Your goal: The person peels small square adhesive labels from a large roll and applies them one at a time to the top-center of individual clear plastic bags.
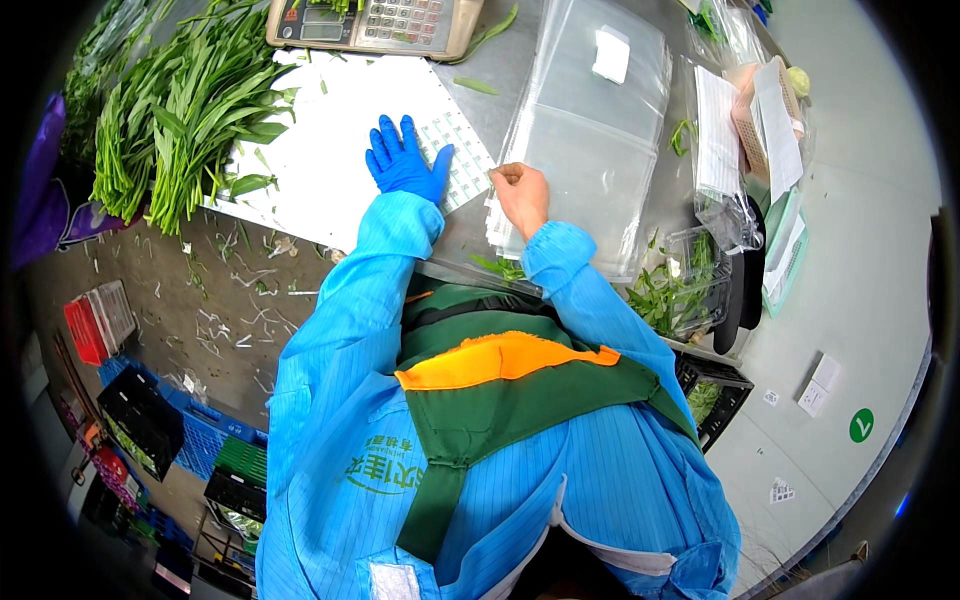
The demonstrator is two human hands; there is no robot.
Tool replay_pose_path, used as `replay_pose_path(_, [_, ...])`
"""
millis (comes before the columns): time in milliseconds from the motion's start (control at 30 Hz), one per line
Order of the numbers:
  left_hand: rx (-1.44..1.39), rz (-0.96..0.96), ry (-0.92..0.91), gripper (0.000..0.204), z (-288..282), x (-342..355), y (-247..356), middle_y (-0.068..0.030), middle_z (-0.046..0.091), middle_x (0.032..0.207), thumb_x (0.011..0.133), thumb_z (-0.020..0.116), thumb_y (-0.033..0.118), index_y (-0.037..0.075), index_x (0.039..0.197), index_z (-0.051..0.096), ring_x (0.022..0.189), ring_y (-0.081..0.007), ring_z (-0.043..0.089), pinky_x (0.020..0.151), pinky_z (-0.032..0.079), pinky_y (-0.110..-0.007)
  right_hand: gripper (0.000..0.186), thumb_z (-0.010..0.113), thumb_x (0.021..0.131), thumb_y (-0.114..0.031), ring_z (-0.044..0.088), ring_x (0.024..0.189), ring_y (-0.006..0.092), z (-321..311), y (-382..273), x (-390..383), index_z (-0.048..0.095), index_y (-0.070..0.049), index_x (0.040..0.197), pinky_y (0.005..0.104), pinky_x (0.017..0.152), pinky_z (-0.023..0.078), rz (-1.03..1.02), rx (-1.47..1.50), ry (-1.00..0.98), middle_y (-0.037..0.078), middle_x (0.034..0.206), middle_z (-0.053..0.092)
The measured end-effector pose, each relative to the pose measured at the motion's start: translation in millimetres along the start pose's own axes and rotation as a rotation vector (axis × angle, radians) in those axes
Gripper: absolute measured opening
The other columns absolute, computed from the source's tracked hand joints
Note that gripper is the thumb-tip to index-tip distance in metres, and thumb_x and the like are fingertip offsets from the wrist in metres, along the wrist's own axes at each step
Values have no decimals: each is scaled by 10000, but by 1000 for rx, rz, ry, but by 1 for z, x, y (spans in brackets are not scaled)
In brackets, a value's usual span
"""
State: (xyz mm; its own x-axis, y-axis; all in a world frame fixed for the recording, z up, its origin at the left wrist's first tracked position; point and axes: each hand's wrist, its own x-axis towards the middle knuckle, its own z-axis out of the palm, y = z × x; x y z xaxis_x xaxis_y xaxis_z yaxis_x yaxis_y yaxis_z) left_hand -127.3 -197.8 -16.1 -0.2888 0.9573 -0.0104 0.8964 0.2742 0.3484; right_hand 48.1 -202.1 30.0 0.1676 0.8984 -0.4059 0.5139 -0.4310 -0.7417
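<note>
My left hand (405, 165), in a blue glove, lies with fingers spread on a white sheet (300, 160), beside a grid of small printed labels (455, 170). At the left edge of a stack of clear plastic bags (600, 120), my bare right hand (520, 195) has its thumb and forefinger pinched; what they hold, if anything, is too small to make out. A large pile of long-stemmed leafy greens (170, 140) rests left of the sheet. Loose leaves (248, 185) lie on the sheet, and some sprigs (505, 268) are below the bags.
A scale (400, 25) stands at the back. Packets (717, 130), a pink basket (750, 130) and a clear container of greens (680, 280) crowd the right side. Crates (225, 450) sit at lower left. Scraps litter the grey floor (170, 310) left of me.
</note>
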Motion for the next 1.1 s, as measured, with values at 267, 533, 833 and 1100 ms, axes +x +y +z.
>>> replay_pose_path(267, [7, 8, -8, 883, 0, 0, 1, -189, 140, 1539, 809, 525, 645, 147, 1481, 241, 1414, -396, 127, 1125, 96, -527, 188, 680, 767, -229, 671, 681, 263, 0, -5, -2, 721, -51, 809, 363, 632, 513, -3, -98, 40, 114, 751, 699])
replay_pose_path(533, [8, 8, -15, 889, 3, 1, -1, -190, 123, 1545, 813, 498, 664, 148, 1485, 229, 1419, -393, 105, 1127, 70, -528, 175, 682, 756, -240, 673, 705, 287, 4, -8, -5, 722, -73, 792, 383, 650, 523, -8, -193, 91, 107, 761, 701])
replay_pose_path(833, [-727, 37, 292, 438, 0, -3, -27, -162, 305, 1480, 793, 734, 167, 87, 1205, 611, 1280, -365, 409, 1052, 355, -430, 260, 734, 729, -244, 665, 747, 305, 2, 4, 5, 668, -27, 858, 392, 670, 515, 25, -88, 52, 140, 793, 693])
replay_pose_path(1100, [-136, 203, -116, 1017, -32, -38, -15, -209, 171, 1524, 584, 825, 471, 163, 1433, 359, 1368, -436, 211, 1081, 219, -522, 290, 745, 726, -254, 656, 758, 301, -3, -2, 2, 646, -25, 875, 400, 669, 503, 5, -144, 9, 137, 795, 683])
